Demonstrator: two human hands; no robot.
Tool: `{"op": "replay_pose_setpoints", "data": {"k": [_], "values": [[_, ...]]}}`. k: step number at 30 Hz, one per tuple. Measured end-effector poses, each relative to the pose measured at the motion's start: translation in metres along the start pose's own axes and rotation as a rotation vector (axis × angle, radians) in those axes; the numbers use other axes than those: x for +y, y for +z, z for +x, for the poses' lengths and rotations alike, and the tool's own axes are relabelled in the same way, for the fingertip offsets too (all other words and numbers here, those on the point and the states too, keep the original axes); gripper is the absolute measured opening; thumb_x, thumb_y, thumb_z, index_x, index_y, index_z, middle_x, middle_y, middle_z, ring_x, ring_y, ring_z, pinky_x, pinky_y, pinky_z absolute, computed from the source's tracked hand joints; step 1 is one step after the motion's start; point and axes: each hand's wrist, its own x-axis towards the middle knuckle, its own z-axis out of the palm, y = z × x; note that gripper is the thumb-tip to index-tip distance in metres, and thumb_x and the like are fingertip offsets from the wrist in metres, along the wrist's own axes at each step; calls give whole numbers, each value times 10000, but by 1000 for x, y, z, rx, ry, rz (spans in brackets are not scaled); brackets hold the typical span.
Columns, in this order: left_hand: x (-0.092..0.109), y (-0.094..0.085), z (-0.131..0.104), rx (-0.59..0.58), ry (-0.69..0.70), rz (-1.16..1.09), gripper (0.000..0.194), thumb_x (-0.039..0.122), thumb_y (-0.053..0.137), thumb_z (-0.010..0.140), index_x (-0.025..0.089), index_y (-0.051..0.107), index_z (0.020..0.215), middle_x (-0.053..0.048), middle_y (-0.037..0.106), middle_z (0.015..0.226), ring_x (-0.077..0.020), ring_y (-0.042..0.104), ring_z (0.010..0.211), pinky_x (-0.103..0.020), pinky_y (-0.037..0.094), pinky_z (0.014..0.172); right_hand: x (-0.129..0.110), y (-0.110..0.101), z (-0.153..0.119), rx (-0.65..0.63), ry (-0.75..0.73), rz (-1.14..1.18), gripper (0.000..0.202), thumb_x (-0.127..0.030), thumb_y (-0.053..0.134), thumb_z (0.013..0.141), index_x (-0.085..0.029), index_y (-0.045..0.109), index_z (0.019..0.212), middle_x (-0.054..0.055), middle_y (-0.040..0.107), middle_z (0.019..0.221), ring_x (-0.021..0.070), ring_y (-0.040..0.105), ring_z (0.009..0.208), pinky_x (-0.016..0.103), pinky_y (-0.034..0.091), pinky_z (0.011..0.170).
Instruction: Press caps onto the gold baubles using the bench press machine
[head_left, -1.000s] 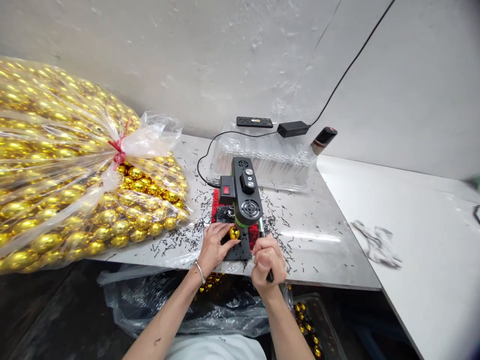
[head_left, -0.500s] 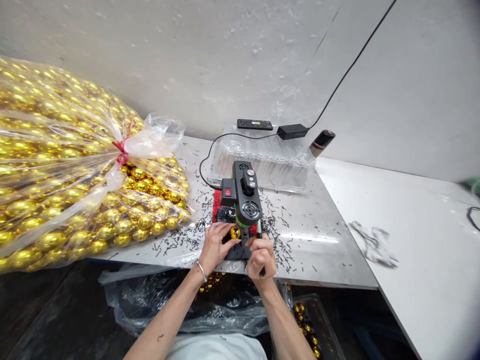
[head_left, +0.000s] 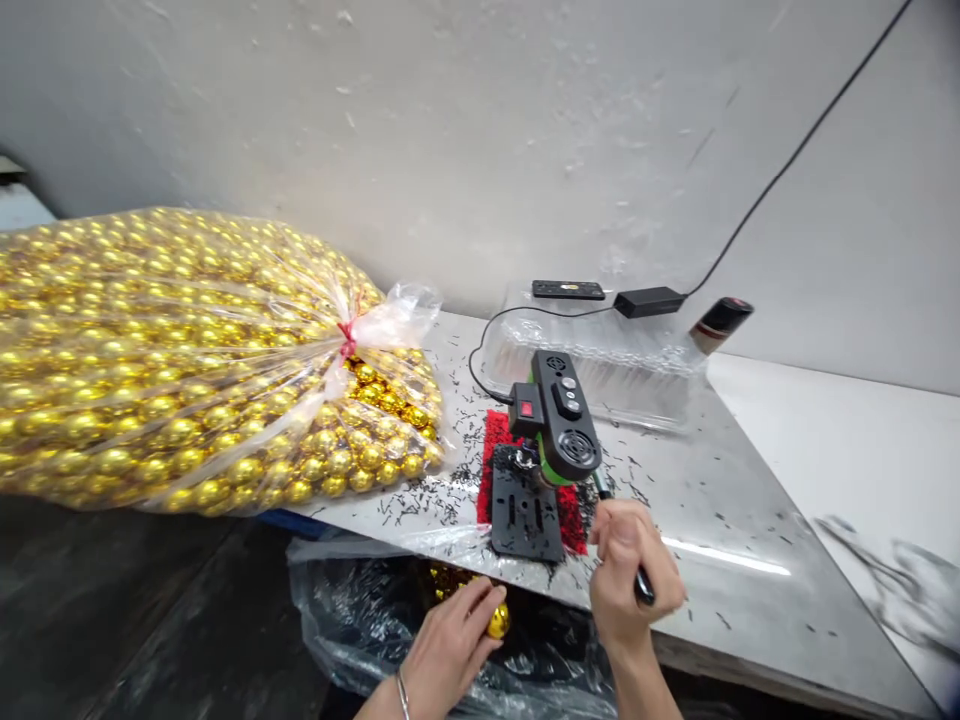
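Note:
A gold ball (head_left: 499, 620) is between the fingertips of my left hand (head_left: 451, 640), over an open plastic bag (head_left: 360, 610) below the table edge. Other gold balls show inside that bag. My right hand (head_left: 634, 570) is wrapped round the black-handled lever (head_left: 643, 586) of a small black and green machine (head_left: 566, 415). Under the machine's head lies its slotted black base plate (head_left: 525, 510), with no ball on it, on a red mat (head_left: 495, 430).
A big tied clear bag of gold balls (head_left: 187, 380) fills the left. Behind the machine are clear plastic trays (head_left: 622, 370), a black adapter (head_left: 649, 301) and a tilted can (head_left: 720, 324). Black shreds litter the metal tabletop (head_left: 697, 490). A whitish cloth (head_left: 930, 580) lies at right.
My left hand has moved down from the machine's base to over the open bag, with a gold ball at its fingers. My right hand remains on the lever. The view has shifted left.

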Motion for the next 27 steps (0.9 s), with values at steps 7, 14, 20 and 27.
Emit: {"op": "replay_pose_setpoints", "data": {"k": [7,14,20,27], "values": [[-20,-66,67,434,-141,245,289,285,443,956,265,674,1129,-123,682,1091,-294,655,1054,-492,548,920,4,1,-7,21,31,-14,332,-91,476,906,-196,422,595,-14,474,588,118,486,566,278,355,529],[-55,-138,170,112,-433,750,250,240,579,863,113,640,1068,-205,635,1107,-332,619,1013,-463,479,885,6,-1,-9,-14,35,-10,310,-106,466,912,-194,455,614,-8,488,609,129,499,592,278,359,537],[-63,-151,192,-182,-377,740,195,257,749,714,190,699,890,-134,702,995,-298,661,967,-344,496,814,9,-1,-11,-14,28,-15,313,-109,455,912,-196,440,612,-7,504,623,127,502,599,277,371,549],[-57,-166,205,-315,-324,738,84,129,757,662,162,707,722,-94,720,807,-284,683,845,-347,511,762,8,-1,-10,-34,3,-4,302,-93,454,902,-195,466,618,-3,505,619,134,519,614,273,382,541]]}}
